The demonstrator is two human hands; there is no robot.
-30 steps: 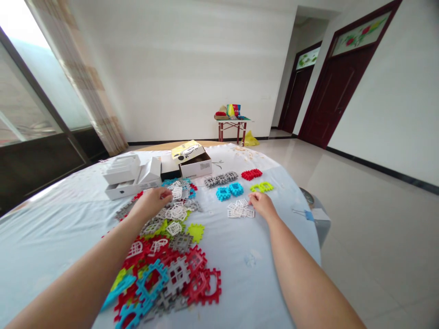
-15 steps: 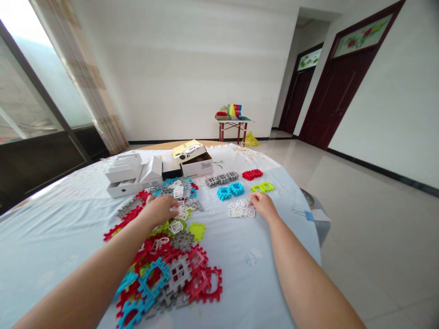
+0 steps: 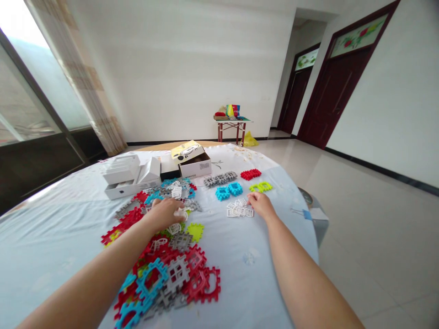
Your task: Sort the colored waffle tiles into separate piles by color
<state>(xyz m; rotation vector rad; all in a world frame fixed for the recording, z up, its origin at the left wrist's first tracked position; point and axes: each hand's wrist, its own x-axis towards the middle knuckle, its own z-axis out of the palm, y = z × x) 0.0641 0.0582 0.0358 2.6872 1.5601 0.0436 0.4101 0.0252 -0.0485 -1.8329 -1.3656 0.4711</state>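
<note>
- hands (image 3: 164, 214): 2, one on the pile, the other just beside the white tiles;
- desk (image 3: 51, 233): 1;
- pile (image 3: 168, 269): 1, of mixed tiles, too many and too overlapped to count;
- cyan tiles (image 3: 222, 193): 2, side by side;
- lime tiles (image 3: 260, 187): 2, side by side;
- gray tiles (image 3: 219, 179): 1 row, about 4, exact number unclear;
- red tiles (image 3: 250, 174): 1 small group, number unclear;
- white tiles (image 3: 239, 209): 1 small heap, several, number unclear;
- boxes (image 3: 195, 167): at least 2, on the desk;
- doors (image 3: 331, 91): 2;
- side table (image 3: 232, 123): 1;
- bag (image 3: 250, 140): 1;
- curtain (image 3: 85, 82): 1;
</note>
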